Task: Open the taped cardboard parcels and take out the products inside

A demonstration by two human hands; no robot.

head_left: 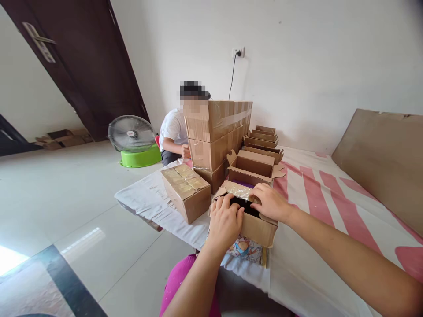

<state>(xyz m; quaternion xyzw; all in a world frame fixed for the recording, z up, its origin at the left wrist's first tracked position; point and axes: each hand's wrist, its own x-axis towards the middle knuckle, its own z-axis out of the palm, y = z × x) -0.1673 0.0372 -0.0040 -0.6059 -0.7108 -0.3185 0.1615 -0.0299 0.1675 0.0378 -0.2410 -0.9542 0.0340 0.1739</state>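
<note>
Two bare forearms (333, 237) are stretched forward over a striped cloth (307, 273), and both hands are brought to one open box (256, 230). This box is placed at the near edge of the cloth, upon a printed bundle (246, 248). By the left hand (226, 220) the near left rim is covered, with the fingers bent toward the dark opening. By the right hand (268, 203) the far right side of the opening is touched, also with bent fingers. Whether a flap, or something inside, is pinched by either hand cannot be told, because the fingertips are hidden.

As for the progress, only a part seems to be finished. A stack of closed boxes (220, 121), with tape on them, is set behind, and one closed box (191, 189) is laid apart at its left, its top taped. The box under the hands is not yet closed, although shiny tape (238, 190) is seen on its far flap. Behind it, a row of open boxes (254, 165) is left, so several of them appear unfinished. Beside the stack, a person in a white shirt (173, 127) is partly hidden.
</note>
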